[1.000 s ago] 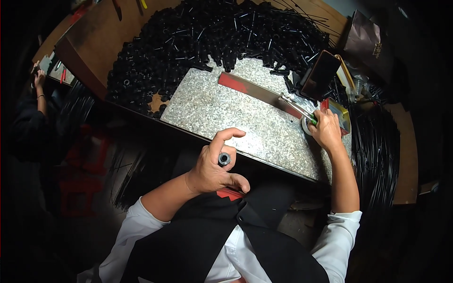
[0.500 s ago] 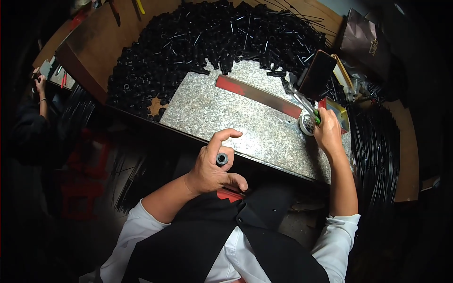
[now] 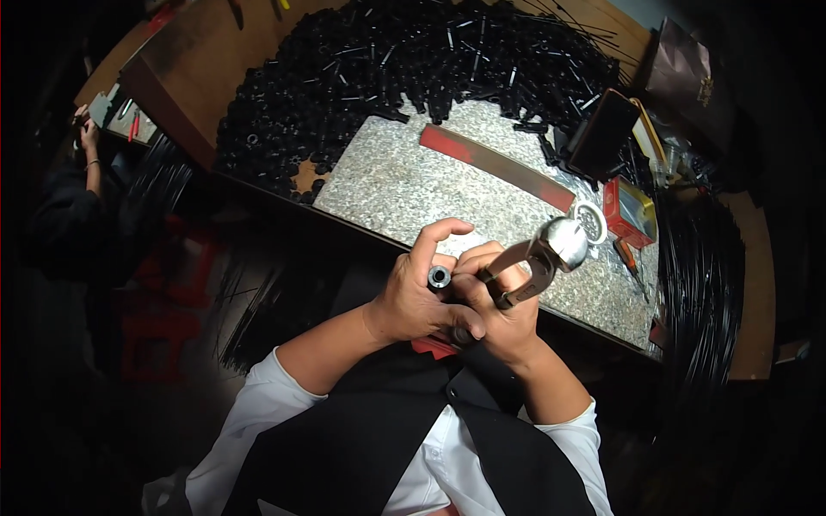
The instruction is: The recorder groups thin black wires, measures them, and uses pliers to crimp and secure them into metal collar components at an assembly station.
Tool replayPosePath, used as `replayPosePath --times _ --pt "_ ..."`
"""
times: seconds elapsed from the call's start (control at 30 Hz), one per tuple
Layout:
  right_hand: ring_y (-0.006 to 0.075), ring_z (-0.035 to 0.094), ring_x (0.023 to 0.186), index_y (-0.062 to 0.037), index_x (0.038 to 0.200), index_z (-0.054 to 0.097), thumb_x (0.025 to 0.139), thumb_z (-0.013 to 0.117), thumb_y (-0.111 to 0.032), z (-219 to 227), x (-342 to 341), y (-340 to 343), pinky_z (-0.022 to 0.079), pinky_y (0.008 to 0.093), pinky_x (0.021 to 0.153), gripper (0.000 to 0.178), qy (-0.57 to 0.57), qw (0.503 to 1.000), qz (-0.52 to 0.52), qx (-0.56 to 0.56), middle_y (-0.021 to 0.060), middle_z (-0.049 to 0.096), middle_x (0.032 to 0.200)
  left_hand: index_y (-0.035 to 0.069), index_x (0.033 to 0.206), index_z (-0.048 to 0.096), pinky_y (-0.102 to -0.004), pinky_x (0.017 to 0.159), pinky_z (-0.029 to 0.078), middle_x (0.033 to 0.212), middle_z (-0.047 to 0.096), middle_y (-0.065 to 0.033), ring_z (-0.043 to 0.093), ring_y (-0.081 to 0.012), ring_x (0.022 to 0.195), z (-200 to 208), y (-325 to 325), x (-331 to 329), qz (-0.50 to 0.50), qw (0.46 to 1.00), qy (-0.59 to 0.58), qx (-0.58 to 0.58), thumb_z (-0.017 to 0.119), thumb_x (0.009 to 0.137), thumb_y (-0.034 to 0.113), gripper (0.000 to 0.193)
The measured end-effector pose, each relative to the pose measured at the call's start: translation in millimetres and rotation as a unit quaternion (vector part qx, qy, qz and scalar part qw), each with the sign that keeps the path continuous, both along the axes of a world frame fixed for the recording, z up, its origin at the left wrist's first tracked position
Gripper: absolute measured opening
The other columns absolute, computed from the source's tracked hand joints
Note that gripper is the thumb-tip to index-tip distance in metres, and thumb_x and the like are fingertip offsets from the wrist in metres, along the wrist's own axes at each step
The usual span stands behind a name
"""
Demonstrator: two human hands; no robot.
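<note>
My left hand is closed round a short black tube, its round open end facing up and its forefinger curled above. Against it, my right hand grips a pair of pincers. The rounded silver jaws of the pincers point up and to the right, over the worktop's front edge. Between the two hands a dark rounded end shows by my left thumb; I cannot tell whether it belongs to the pincers. Beyond the jaws, a white cup of small parts is partly hidden.
On the speckled worktop lies a red-edged flat bar. Black tubes are heaped behind. To the right are a phone, a red tin, an orange-handled screwdriver and hanging black rods. Another person's hand shows far left.
My right hand has come from beside the cup toward my left hand, bringing the pincers with it. The left hand keeps the tube. The screwdriver has come into sight.
</note>
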State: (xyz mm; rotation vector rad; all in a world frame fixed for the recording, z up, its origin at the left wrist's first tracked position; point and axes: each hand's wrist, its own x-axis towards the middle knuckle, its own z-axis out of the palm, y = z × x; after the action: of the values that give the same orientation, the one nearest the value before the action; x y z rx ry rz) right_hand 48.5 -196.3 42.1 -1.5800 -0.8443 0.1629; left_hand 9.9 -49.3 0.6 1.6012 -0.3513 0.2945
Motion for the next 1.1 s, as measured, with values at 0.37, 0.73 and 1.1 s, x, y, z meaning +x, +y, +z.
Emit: replayPosePath --times 0.37,0.73,1.1 --pt "0.0170 0.057 0.076 0.0024 0.087 0.057 0.085 0.057 0.003 -14.8 -2.4 6.1 0.047 0.0289 0.068 0.002 -0.036 0.999 -0.005 0.015 0.0111 0.056 0.088 0.001 0.130 0.031 -0.0236 0.053 0.042 0.061 0.054 -0.0043 0.052 -0.0093 0.055 -5.5 4.4 1.7 0.046 0.996 -0.077 0.013 0.078 0.064 0.054 0.097" --pt "0.0153 0.050 0.071 0.0013 0.086 0.053 0.084 0.051 -0.001 -15.7 -2.0 10.2 0.044 0.0284 0.064 0.004 -0.129 0.991 -0.024 0.017 0.0117 0.054 0.083 0.004 0.129 0.031 -0.0270 0.056 0.046 0.063 0.056 -0.0069 0.056 -0.0143 0.057 7.6 5.9 -1.8 0.032 0.999 -0.024 0.002 0.080 0.067 0.049 0.091" --pt "0.0284 0.058 0.069 -0.0003 0.087 0.057 0.064 0.070 0.001 1.4 14.9 0.6 0.046 0.0340 0.059 0.026 -0.197 0.973 0.031 -0.120 0.0128 0.058 0.081 0.000 0.130 0.030 -0.0357 0.081 0.048 0.109 0.056 -0.0182 0.063 -0.0303 0.094 7.8 7.7 -3.2 0.014 0.999 -0.029 0.021 0.076 0.064 0.057 0.098"
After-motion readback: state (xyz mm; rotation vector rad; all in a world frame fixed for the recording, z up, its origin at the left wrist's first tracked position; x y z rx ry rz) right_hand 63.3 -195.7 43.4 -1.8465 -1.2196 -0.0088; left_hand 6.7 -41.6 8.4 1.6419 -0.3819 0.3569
